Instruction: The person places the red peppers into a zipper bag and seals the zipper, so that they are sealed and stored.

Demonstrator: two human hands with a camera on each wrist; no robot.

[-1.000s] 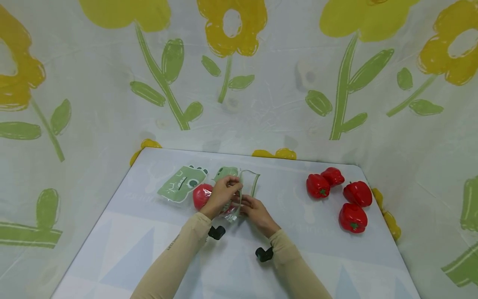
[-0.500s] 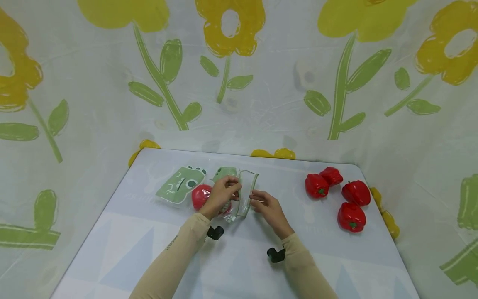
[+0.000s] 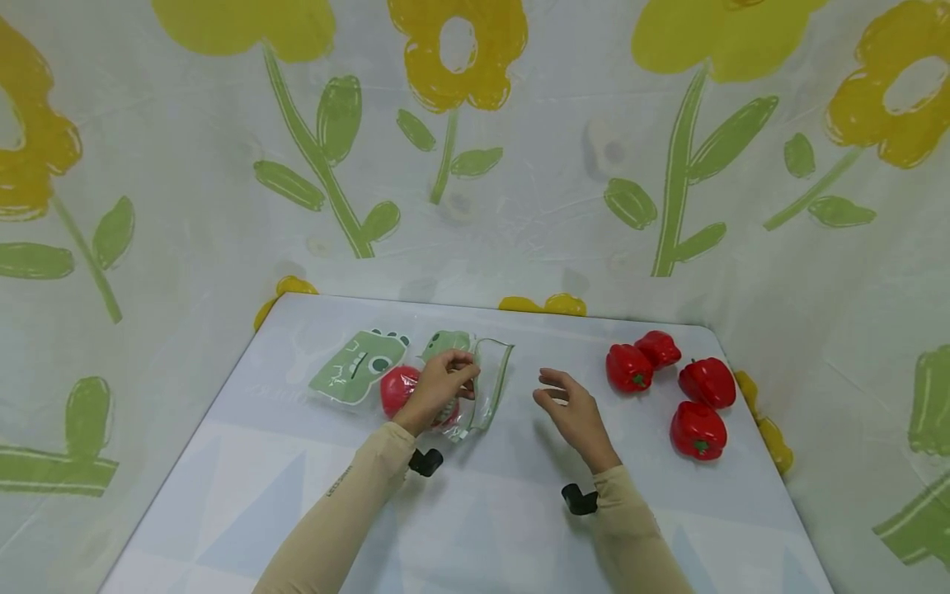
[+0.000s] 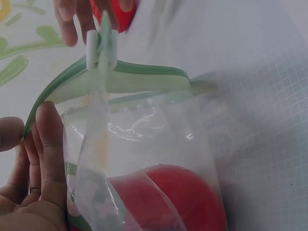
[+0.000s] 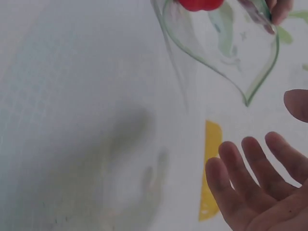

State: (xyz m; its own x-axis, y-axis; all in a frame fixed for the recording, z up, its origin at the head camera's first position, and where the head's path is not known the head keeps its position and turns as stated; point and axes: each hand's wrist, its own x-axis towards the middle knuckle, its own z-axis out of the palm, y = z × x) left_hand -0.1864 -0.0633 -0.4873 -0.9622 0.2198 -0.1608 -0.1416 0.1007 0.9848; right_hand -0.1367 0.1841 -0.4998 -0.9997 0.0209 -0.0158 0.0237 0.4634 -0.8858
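My left hand (image 3: 438, 392) pinches the green-edged mouth of a clear zip bag (image 3: 488, 392) between thumb and finger. The mouth gapes, and a white slider (image 4: 91, 50) sits on its green seam in the left wrist view. Inside the bag lies a smooth red, rounded thing (image 4: 171, 195), partly covered by plastic folds; its kind is hard to make out. My right hand (image 3: 580, 417) is apart from the bag, to its right, with fingers loosely bent and nothing held. The right wrist view shows that hand's spread fingers (image 5: 250, 168) below the bag's open corner.
A second zip bag (image 3: 359, 369) with a green monster face lies flat at the back left. Several red bell peppers (image 3: 699, 431) rest on the right side of the table (image 3: 475, 528). A flower-printed cloth (image 3: 549, 206) hangs behind and around the table.
My right hand has let go of the bag's edge and moved right, towards the peppers. The bag's mouth has spread wider. My left hand keeps its pinch in the same place.
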